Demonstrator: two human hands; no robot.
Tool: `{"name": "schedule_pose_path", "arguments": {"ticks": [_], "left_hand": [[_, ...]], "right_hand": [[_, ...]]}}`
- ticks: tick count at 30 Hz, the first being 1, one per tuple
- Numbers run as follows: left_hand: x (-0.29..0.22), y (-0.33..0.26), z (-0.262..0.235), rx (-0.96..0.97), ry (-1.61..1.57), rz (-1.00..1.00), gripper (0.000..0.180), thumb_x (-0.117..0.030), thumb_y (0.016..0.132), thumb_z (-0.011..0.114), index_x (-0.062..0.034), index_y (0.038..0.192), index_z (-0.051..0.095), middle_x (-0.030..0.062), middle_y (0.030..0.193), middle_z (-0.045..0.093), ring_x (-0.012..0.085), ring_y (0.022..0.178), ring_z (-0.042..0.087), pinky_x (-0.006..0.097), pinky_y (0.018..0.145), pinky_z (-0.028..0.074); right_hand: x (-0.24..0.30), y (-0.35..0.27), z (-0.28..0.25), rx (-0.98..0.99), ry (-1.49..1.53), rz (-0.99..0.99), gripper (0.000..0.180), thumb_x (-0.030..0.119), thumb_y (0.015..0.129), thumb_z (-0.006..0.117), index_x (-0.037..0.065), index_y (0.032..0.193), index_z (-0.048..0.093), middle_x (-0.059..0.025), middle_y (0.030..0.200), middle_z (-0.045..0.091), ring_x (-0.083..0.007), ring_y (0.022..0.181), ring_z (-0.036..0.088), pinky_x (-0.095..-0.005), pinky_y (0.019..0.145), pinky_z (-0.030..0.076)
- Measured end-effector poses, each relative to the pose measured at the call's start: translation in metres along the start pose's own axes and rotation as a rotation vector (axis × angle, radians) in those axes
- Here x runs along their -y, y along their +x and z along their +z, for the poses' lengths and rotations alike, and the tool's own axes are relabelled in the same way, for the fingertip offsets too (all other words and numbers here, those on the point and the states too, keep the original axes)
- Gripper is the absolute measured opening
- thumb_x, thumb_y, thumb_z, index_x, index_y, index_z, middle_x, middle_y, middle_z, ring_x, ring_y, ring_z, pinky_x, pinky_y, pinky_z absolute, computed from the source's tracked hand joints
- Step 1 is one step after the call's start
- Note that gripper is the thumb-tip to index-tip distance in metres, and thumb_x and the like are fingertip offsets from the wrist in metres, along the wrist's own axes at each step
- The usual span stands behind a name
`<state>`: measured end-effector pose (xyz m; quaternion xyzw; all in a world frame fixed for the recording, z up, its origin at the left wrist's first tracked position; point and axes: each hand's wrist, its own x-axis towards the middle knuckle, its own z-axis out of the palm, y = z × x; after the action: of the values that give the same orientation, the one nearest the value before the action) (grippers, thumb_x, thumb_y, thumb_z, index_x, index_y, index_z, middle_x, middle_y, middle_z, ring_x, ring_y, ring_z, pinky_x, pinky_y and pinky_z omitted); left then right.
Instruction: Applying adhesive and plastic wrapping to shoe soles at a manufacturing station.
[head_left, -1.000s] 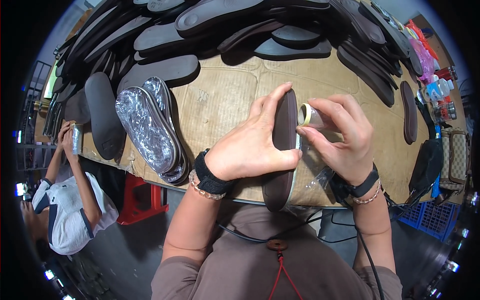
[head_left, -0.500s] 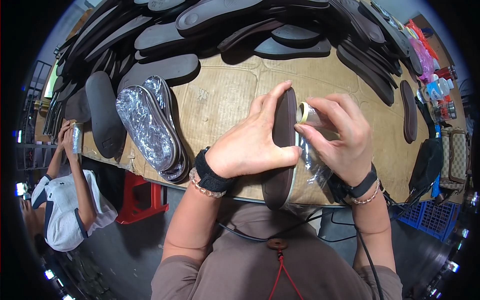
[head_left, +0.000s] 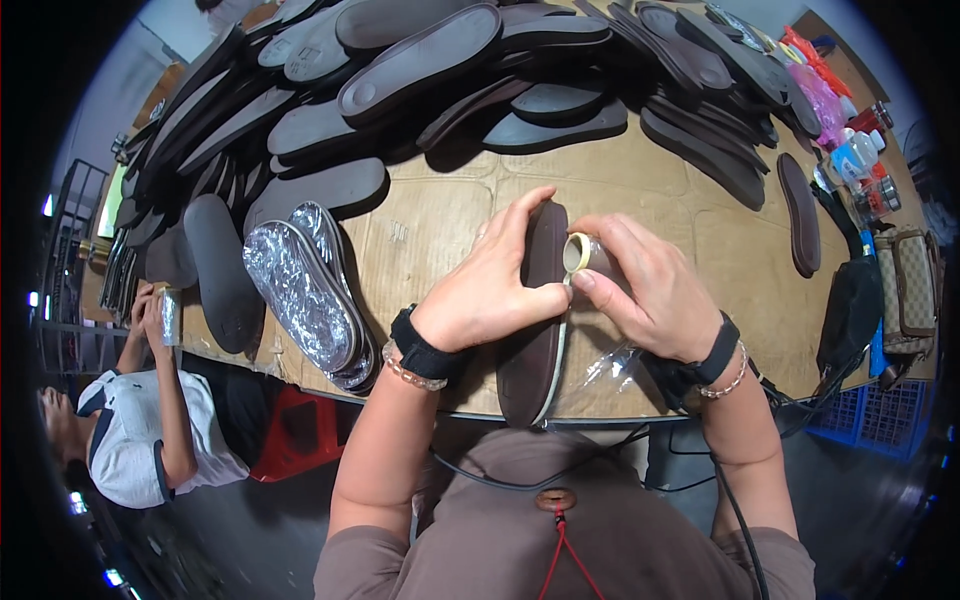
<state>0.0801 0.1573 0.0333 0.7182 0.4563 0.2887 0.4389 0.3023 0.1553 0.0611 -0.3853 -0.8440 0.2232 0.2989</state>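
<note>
My left hand (head_left: pixel 490 285) is wrapped round a dark brown shoe sole (head_left: pixel 532 365), which stands tilted on its long edge at the table's front. Its thumb presses on the sole's light-rimmed side, fingers at the far end. Close on the right, my right hand (head_left: pixel 650 285) pinches a small roll of clear film (head_left: pixel 577 253) with a pale yellow core against that side. A loose crinkled piece of clear film (head_left: pixel 608 368) trails below the right hand. To the left lie soles wrapped in shiny clear film (head_left: pixel 305 295), one overlapping another.
Bare dark soles (head_left: pixel 420 65) are heaped along the far side of the cardboard-covered table (head_left: pixel 440 210). One sole (head_left: pixel 798 215) lies alone at right, near bottles (head_left: pixel 858 155) and a checked bag (head_left: pixel 908 290). At far left sits another person (head_left: pixel 165 430) on a red stool (head_left: pixel 300 435).
The whole view has shifted a little. Both hands keep their hold on the sole and the film roll, and the roll stays against the sole's side.
</note>
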Motion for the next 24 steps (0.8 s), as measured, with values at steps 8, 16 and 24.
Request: {"name": "schedule_pose_path", "arguments": {"ticks": [8,16,24], "left_hand": [[0.001,-0.002,-0.003,0.004,-0.036,-0.014,0.098,-0.036,0.076,0.072,-0.0007,0.157,0.03,0.0309,0.147,0.046,0.0439,0.142,0.042,0.046,0.12,0.034],[0.002,0.0,-0.002,-0.003,-0.048,-0.013,0.097,-0.036,0.076,0.071,0.0007,0.156,0.031,0.0315,0.145,0.047,0.0449,0.14,0.043,0.047,0.119,0.035],[0.003,0.0,-0.001,-0.002,-0.036,-0.001,0.096,-0.028,0.076,0.073,-0.0046,0.158,0.029,0.0256,0.143,0.047,0.036,0.136,0.047,0.043,0.117,0.036]], "right_hand": [[-0.003,0.005,0.01,-0.268,-0.014,0.056,0.03,0.017,0.079,0.086,0.003,0.102,0.073,-0.012,0.09,0.066,-0.0306,0.077,0.068,-0.0381,0.064,0.054],[-0.008,0.006,0.016,-0.31,-0.113,-0.012,0.038,0.018,0.075,0.089,0.005,0.106,0.072,-0.0118,0.095,0.066,-0.032,0.085,0.066,-0.0398,0.073,0.054],[-0.008,0.006,0.018,-0.306,-0.13,-0.003,0.038,0.019,0.074,0.089,0.005,0.105,0.071,-0.0114,0.093,0.065,-0.0322,0.083,0.065,-0.0403,0.073,0.054]]}}
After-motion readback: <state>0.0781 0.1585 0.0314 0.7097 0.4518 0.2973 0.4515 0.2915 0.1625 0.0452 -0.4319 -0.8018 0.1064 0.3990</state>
